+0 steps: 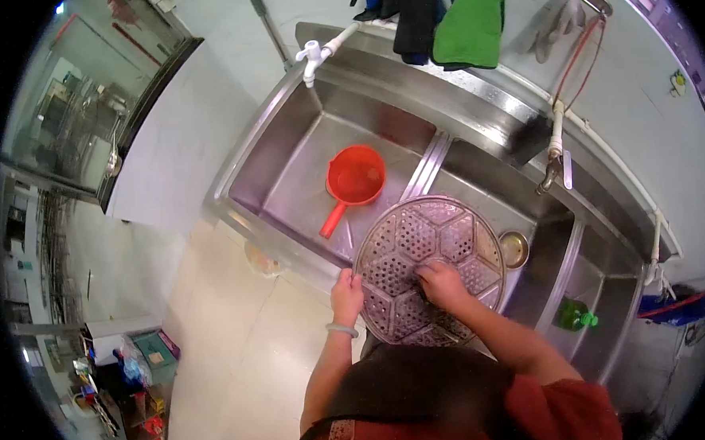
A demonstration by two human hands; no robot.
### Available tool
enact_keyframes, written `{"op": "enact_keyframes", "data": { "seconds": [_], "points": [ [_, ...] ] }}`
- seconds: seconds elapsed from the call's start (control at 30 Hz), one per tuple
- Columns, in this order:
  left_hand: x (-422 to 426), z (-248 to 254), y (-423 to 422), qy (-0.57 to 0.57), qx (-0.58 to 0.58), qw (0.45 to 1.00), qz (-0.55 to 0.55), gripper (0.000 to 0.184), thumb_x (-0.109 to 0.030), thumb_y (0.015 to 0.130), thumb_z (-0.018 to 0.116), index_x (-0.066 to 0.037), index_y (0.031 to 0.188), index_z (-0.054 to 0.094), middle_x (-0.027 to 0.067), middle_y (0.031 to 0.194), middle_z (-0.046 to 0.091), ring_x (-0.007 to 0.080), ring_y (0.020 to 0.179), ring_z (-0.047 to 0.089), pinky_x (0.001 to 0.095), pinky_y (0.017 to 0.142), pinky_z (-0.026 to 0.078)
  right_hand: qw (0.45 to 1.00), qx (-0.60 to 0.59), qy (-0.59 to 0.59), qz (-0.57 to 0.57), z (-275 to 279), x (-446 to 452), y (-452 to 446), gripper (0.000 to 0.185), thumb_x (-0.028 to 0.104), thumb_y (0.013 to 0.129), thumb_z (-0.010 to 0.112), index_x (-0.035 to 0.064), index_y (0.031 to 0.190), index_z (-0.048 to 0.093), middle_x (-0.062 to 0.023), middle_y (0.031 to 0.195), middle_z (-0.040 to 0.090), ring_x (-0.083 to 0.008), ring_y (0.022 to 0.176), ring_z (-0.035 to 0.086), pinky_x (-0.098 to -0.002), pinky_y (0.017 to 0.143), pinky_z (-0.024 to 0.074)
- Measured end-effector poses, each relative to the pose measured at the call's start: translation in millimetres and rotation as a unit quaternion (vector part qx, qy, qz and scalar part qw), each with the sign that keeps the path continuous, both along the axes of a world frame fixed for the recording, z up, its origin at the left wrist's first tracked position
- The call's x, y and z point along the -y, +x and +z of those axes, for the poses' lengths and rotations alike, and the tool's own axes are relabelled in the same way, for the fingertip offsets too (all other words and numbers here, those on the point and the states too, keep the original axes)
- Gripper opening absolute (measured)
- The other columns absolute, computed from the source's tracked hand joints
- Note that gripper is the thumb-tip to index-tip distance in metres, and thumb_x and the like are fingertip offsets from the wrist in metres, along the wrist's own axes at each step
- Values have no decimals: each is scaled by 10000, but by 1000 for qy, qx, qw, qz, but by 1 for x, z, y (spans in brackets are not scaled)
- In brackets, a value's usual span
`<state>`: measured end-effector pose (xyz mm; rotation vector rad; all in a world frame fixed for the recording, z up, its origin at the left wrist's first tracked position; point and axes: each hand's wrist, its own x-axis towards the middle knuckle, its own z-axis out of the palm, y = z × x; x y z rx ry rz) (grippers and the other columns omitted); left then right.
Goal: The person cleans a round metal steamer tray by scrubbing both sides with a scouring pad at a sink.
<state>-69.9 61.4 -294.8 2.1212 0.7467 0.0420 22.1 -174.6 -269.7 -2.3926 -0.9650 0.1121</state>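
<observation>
A round perforated metal tray with hexagonal patterns lies tilted over the front edge of the sink, in front of my body. My left hand grips its left rim, with a bracelet on the wrist. Near the middle of the tray, my right hand is closed and pressed on the surface; whatever it may hold is hidden under the fingers. In the left basin sits a red plastic dipper, its handle toward me. A small metal bowl is in the middle basin, right of the tray.
The steel sink has a white tap at left and another tap at right. A green bottle lies in the right basin. Dark and green cloths hang above. A plastic bag is on the floor.
</observation>
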Motion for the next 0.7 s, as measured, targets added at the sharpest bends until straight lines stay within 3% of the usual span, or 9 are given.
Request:
{"op": "enact_keyframes", "data": {
  "seconds": [0.1, 0.17, 0.23, 0.37, 0.4, 0.47, 0.53, 0.63, 0.7],
  "points": [
    [2, 7, 1, 46, -17, 999, -16, 161, -222, 932, 568, -92, 1027, 560, 214, 878, 665, 438, 839, 633, 528, 699, 473, 1000, -14, -18, 21, 11, 25, -16, 181, 66, 754, 653, 56, 934, 656, -138, 832, 573, -348, 787, 606, -449, 664, 511],
    [7, 20, 13, 115, -93, 989, 16, 169, -245, 950, 541, -98, 1034, 551, 222, 866, 664, 449, 840, 629, 551, 697, 465, 999, -21, -30, 20, 12, 27, -18, 167, 62, 750, 653, 54, 916, 649, -137, 825, 568, -347, 781, 602, -451, 660, 506],
    [5, 33, 21, 122, -98, 988, 12, 164, -255, 971, 504, -102, 1023, 531, 225, 843, 663, 456, 815, 631, 560, 684, 461, 998, -6, 16, 58, 10, 16, -15, 109, 47, 753, 594, 57, 859, 613, -130, 812, 554, -332, 764, 606, -440, 654, 513],
    [-3, 22, 17, 195, -103, 975, 14, 139, -259, 998, 463, -125, 1016, 498, 205, 762, 665, 449, 724, 641, 568, 613, 456, 995, 1, 53, 85, 1, 6, 3, 166, 52, 751, 638, 53, 916, 619, -133, 816, 552, -353, 791, 582, -456, 690, 488],
    [-3, 20, 14, 218, -98, 971, 12, 143, -265, 999, 464, -128, 1016, 501, 199, 754, 665, 440, 707, 642, 559, 600, 457, 995, 6, 60, 78, 6, 1, 15, 111, 57, 778, 581, 33, 887, 586, -170, 857, 573, -371, 843, 578, -466, 701, 496],
    [-2, 14, 8, 237, -100, 966, 8, 147, -272, 1000, 465, -131, 1016, 504, 192, 747, 664, 430, 690, 643, 550, 586, 459, 997, 55, -47, -8, -21, -4, 52, 115, 56, 775, 584, 23, 885, 593, -188, 861, 596, -375, 826, 593, -471, 701, 497],
    [0, 9, 10, 260, -85, 961, 30, 154, -281, 1000, 469, -137, 1028, 515, 177, 725, 662, 407, 652, 644, 538, 566, 459, 992, 64, 39, -104, -5, -11, 99, 98, 57, 777, 583, 6, 859, 600, -201, 845, 607, -374, 796, 609, -481, 701, 502],
    [-1, 20, 17, 193, -93, 975, 54, 203, -282, 995, 440, -110, 1057, 526, 209, 844, 673, 433, 771, 649, 548, 674, 464, 994, 65, 27, -85, -9, -19, 106, 79, 51, 769, 579, -3, 819, 606, -205, 821, 609, -369, 773, 620, -482, 709, 512],
    [-7, 9, 16, 233, -76, 969, 42, 192, -289, 998, 455, -121, 1051, 531, 184, 782, 671, 409, 705, 650, 533, 618, 467, 995, 71, 1, -67, -19, -27, 64, 49, 46, 730, 588, 11, 761, 604, -200, 810, 610, -363, 769, 624, -466, 711, 528]
  ]
}}
